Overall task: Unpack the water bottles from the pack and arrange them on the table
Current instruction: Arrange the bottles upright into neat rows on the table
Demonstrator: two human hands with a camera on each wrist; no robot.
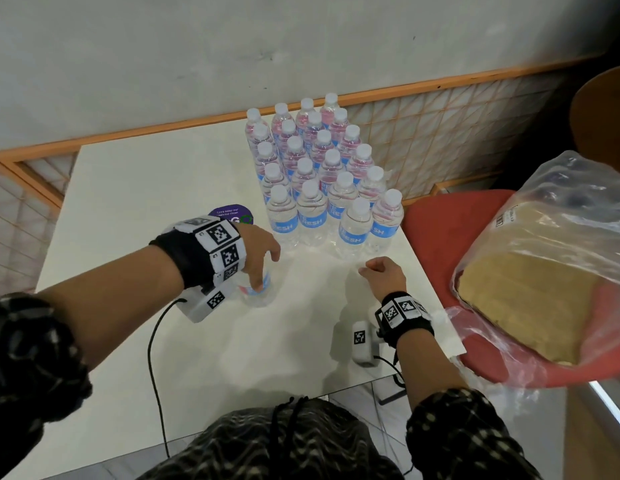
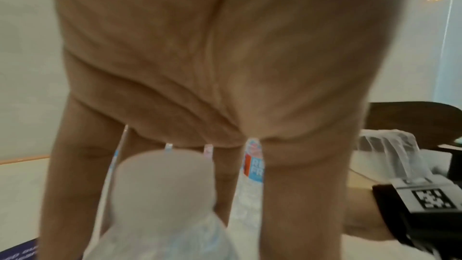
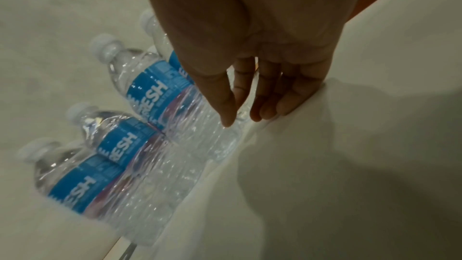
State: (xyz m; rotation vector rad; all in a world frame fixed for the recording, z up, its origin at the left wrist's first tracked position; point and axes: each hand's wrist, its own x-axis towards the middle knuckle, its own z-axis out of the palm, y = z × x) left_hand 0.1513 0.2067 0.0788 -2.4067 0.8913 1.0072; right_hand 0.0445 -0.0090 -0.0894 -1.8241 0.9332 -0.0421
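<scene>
Several clear water bottles (image 1: 322,174) with blue labels and white caps stand in tight rows at the far right of the white table (image 1: 146,202). One more water bottle (image 1: 258,296) stands apart, nearer to me. My left hand (image 1: 260,258) comes down over its top and grips it; its white cap (image 2: 162,177) sits under my palm, with my fingers (image 2: 295,185) reaching down around it. My right hand (image 1: 383,271) rests on the table just in front of the front row, loosely curled and holding nothing. Its fingertips (image 3: 267,112) touch the table beside the nearest bottle (image 3: 150,90).
A red chair (image 1: 426,220) at the table's right edge carries the clear plastic wrap with a cardboard tray (image 1: 551,258). A purple sticker (image 1: 232,214) lies on the table behind my left hand. An orange-framed lattice (image 1: 440,126) runs behind the table. Wrist cables hang off the near edge.
</scene>
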